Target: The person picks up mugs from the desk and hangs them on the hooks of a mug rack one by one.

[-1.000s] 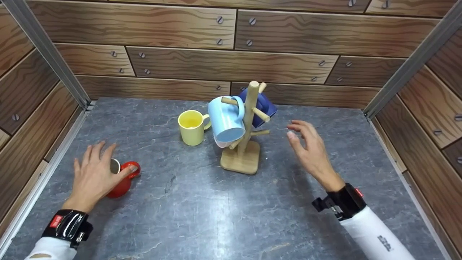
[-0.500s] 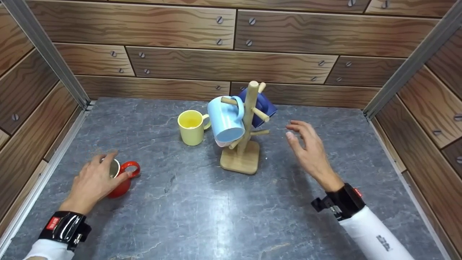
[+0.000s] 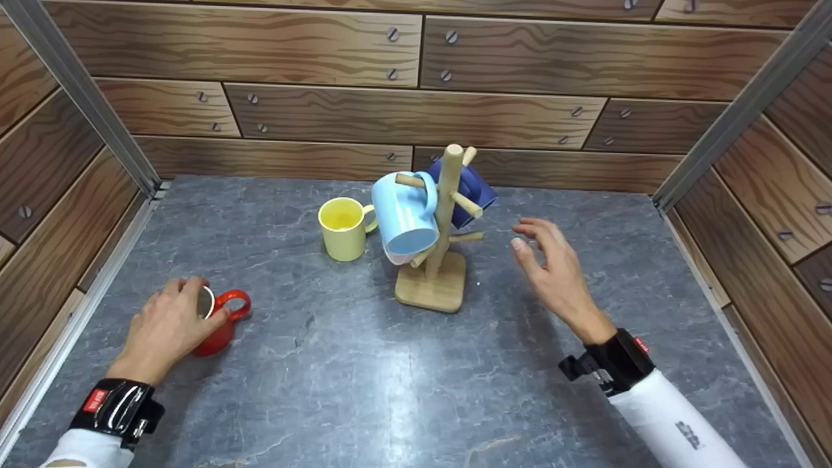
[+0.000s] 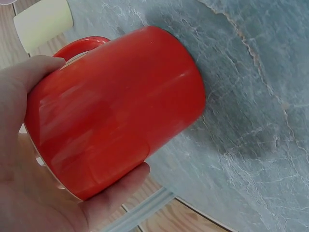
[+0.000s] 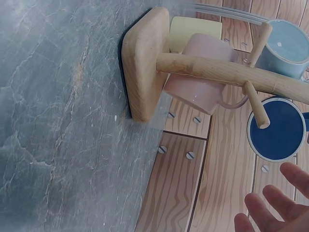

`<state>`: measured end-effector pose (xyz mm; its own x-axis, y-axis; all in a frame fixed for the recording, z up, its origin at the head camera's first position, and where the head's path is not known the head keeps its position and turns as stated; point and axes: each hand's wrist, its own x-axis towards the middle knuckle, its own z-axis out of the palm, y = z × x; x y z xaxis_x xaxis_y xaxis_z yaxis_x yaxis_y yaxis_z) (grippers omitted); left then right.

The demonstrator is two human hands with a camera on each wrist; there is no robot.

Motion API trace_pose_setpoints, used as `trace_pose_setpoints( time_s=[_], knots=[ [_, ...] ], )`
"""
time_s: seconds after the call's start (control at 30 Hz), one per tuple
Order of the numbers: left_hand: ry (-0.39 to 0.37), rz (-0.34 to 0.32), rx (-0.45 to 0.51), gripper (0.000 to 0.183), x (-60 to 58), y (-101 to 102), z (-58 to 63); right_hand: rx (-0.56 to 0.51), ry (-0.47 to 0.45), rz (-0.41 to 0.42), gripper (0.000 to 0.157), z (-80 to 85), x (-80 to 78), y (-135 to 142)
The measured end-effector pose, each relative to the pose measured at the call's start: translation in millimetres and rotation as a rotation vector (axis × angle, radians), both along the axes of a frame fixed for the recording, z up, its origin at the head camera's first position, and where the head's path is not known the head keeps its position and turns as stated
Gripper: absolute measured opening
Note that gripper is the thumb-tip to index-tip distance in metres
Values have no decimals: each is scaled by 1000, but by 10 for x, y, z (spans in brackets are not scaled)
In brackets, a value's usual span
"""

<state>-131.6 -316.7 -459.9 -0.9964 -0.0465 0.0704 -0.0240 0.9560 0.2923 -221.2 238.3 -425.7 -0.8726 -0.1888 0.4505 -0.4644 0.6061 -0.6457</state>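
Observation:
At the left of the head view my left hand (image 3: 162, 328) grips a red mug (image 3: 216, 337) near its rim, its handle pointing right. In the left wrist view, thumb and a finger lie on opposite sides of the red mug (image 4: 116, 106). My right hand (image 3: 556, 279) hovers to the right of a wooden mug tree (image 3: 448, 221), touching nothing, fingers relaxed. On the tree hang a light blue mug (image 3: 404, 214), a dark blue mug (image 3: 478, 188) and a pink mug (image 5: 205, 72), mostly hidden in the head view.
A yellow mug (image 3: 344, 234) stands upright on the grey marbled table (image 3: 325, 377), left of the mug tree. Wood-patterned panels (image 3: 260, 49) with metal corner posts (image 3: 84, 97) enclose the back and sides.
My left hand's fingers, spread above the red mug a second ago, have lowered and curled around it. The right hand stays nearly still.

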Motion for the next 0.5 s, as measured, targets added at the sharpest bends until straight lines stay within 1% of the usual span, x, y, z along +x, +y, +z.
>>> trace_pose_setpoints(
  time_s=[0.3,0.5],
  knots=[
    [-14,6,2,67,-16,21,34,11,-6,12,38,-15,1,-17],
    [27,0,32,66,-31,155,111,9,-4,10,37,-19,3,-9]
  ],
)
